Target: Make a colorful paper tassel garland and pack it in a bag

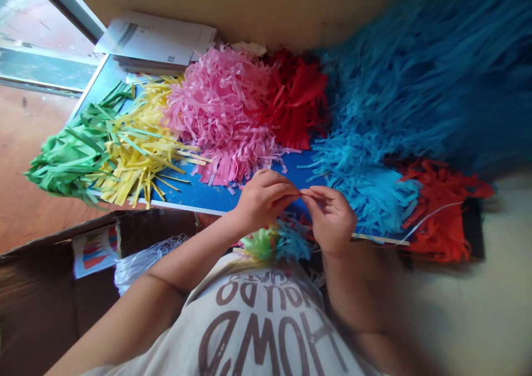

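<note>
Above the front edge of the blue table (216, 196), my left hand (266, 198) and my right hand (331, 215) meet fingertip to fingertip. Each is closed in a pinch. Whatever lies between the fingertips is too small to make out. Below them, near my shirt, hang small fringed paper tassels, one green-yellow (260, 243) and one light blue (293, 240). Beyond my hands lies a heap of pink fringed paper (224, 98). Light blue fringed paper (369, 193) is piled just right of my right hand.
Green (75, 154), yellow (141, 143) and red (295, 98) fringed paper lie along the table, with orange-red fringe (440, 215) at the right end. A paper stack (158, 37) sits at the back left. A cardboard box (45, 298) and white string bundle (141, 262) are below.
</note>
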Action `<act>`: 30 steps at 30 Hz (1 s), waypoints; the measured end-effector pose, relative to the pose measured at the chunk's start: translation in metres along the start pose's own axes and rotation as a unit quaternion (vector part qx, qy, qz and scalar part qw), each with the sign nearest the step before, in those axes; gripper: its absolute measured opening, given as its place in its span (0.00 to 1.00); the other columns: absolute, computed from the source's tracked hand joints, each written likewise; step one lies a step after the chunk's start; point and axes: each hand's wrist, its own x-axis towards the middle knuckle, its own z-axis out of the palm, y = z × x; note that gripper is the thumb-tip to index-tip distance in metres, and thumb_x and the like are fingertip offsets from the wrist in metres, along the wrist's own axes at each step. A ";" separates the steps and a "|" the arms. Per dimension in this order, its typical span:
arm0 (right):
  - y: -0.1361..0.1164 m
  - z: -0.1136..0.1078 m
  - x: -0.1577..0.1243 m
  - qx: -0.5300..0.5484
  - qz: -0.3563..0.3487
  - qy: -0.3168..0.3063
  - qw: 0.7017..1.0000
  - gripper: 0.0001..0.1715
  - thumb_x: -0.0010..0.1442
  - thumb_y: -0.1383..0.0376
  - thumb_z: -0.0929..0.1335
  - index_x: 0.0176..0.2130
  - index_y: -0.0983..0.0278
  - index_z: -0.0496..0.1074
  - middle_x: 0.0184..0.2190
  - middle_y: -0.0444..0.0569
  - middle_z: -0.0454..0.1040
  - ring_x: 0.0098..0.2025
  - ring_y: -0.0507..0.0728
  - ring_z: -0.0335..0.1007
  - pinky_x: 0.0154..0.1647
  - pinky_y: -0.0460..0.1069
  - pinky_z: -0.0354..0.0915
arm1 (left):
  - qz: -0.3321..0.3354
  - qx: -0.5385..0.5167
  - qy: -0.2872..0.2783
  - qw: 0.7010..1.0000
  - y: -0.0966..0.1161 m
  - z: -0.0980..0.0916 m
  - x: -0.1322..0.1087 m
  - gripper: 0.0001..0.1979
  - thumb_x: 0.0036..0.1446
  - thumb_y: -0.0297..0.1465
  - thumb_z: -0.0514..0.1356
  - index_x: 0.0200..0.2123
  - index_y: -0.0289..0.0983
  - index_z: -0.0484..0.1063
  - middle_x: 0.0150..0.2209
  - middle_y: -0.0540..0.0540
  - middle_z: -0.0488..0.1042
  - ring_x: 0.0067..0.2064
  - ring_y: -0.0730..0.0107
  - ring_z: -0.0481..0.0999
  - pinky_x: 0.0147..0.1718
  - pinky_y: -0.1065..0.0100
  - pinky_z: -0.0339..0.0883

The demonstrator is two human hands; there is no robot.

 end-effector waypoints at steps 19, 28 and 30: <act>0.003 -0.025 -0.002 0.022 0.015 0.026 0.999 0.09 0.64 0.65 0.72 0.46 0.58 0.75 0.39 0.45 0.83 0.42 0.55 0.82 0.46 0.50 0.78 | 0.047 0.024 -0.017 0.998 0.007 0.029 0.014 0.03 0.63 0.27 0.63 0.38 0.41 0.77 0.36 0.52 0.84 0.36 0.73 0.82 0.59 0.57 0.63; 0.002 -0.022 -0.003 0.003 0.006 0.024 1.000 0.10 0.64 0.66 0.71 0.47 0.58 0.75 0.40 0.45 0.83 0.42 0.55 0.82 0.47 0.50 0.77 | 0.050 0.063 -0.005 0.997 0.003 0.028 0.010 0.04 0.61 0.29 0.65 0.39 0.45 0.78 0.37 0.52 0.83 0.39 0.69 0.80 0.59 0.54 0.61; 0.001 -0.018 -0.004 0.002 0.003 0.025 1.000 0.10 0.64 0.66 0.72 0.46 0.58 0.75 0.40 0.45 0.83 0.42 0.55 0.82 0.46 0.50 0.77 | 0.050 0.070 -0.004 0.996 0.002 0.028 0.010 0.04 0.61 0.29 0.65 0.39 0.44 0.78 0.36 0.52 0.83 0.38 0.69 0.80 0.59 0.54 0.61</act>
